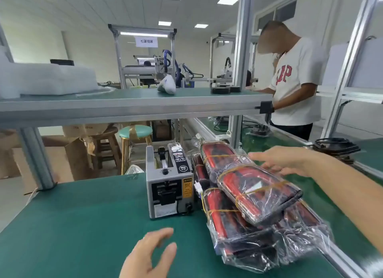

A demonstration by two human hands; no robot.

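- On green bench mat [72, 226], at 3 o'clock of grey boxy tape dispenser [170, 190], stack of clear plastic bags of red-and-black wire bundles [244, 232] is sitting.
- Right hand [290, 161] is hovering over top bag [261, 194], fingers straight and spread, gripping nothing; contact unclear.
- Left hand [149, 255] is hovering at 6 o'clock, fingers loosely open, empty.
- Pickup is looking barely begun; no bag lifted.
- Blur is smearing stack's near end; bag count unclear.

The white T-shirt [296, 86] at 2 o'clock shows red "GAP". The tape dispenser [170, 186] carries a round "SEMI" label.
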